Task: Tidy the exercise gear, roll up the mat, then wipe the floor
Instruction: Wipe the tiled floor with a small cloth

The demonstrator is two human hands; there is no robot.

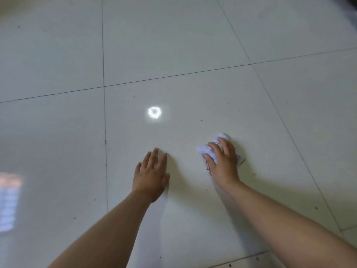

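A glossy white tiled floor (173,55) fills the view, with small dark specks scattered over the near tiles. My right hand (224,163) presses a crumpled white cloth (204,150) flat against the floor at centre right; most of the cloth is hidden under the palm and fingers. My left hand (151,175) rests flat on the tile a little to the left of it, fingers spread, holding nothing. No mat or exercise gear is in sight.
Dark grout lines (105,132) cross the floor. A round ceiling light reflection (154,112) glares just beyond my hands, and a window reflection (9,200) shows at the left edge. A dark object edges the top right corner (347,8).
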